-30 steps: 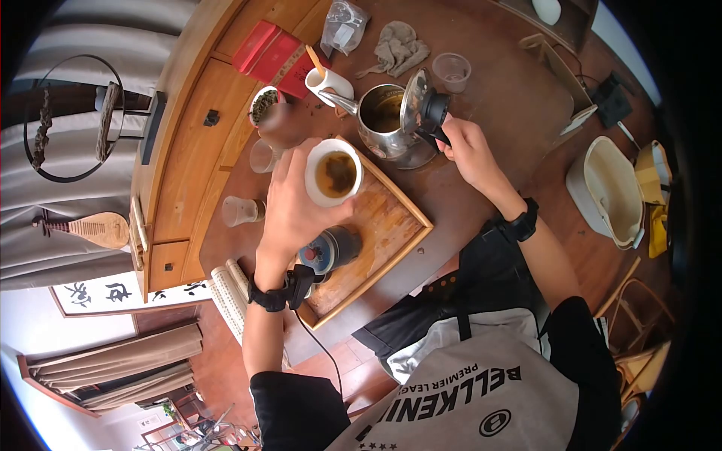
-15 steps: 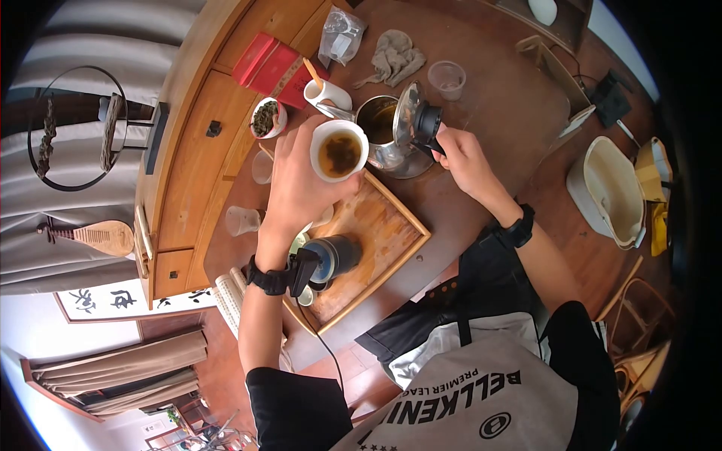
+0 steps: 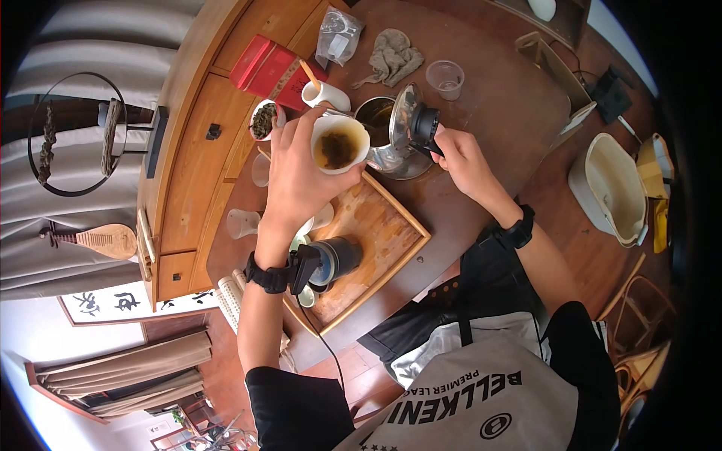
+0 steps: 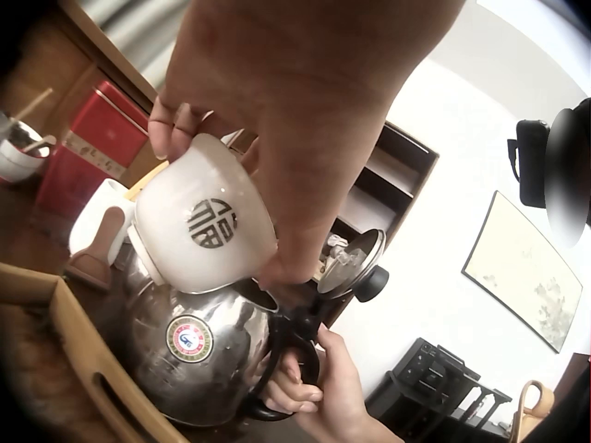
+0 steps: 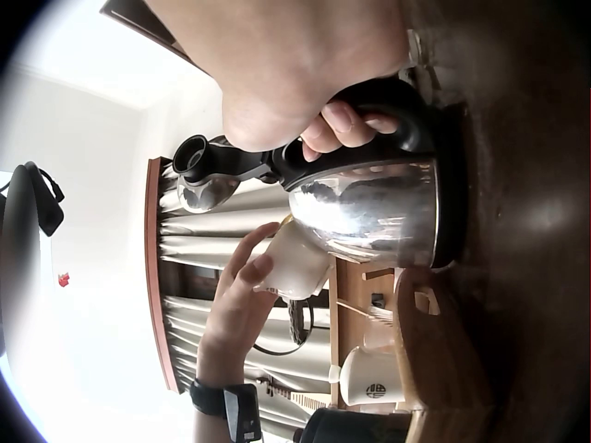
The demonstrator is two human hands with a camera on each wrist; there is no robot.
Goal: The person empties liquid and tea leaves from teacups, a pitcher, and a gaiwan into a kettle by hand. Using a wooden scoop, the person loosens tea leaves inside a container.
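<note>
A white porcelain tea bowl [image 3: 361, 137] with amber tea and dark leaves is held by its rim in my left hand [image 3: 297, 169], thumb on one side and fingers on the other. It leans toward the steel kettle [image 3: 388, 156], close over the opening. A dark character marks the bowl's side [image 4: 211, 223] in the left wrist view. My right hand [image 3: 466, 159] grips the kettle's black handle. The hinged lid [image 3: 407, 113] stands raised, and dark liquid shows inside the kettle. From the right wrist, the kettle [image 5: 383, 212] appears upright on the table beside the bowl [image 5: 300, 263].
A wooden tea tray [image 3: 391, 244] carries a dark canister [image 3: 338, 258] and small cups. Beyond the kettle are a white utensil cup [image 3: 331, 95], a bowl of tea leaves [image 3: 265, 120], a red box [image 3: 272, 71], a cloth [image 3: 395, 59] and a plastic cup [image 3: 446, 77].
My left hand has carried the tea bowl from over the tray up to the kettle's opening, tilting it more toward the kettle. My right hand has kept its grip on the handle.
</note>
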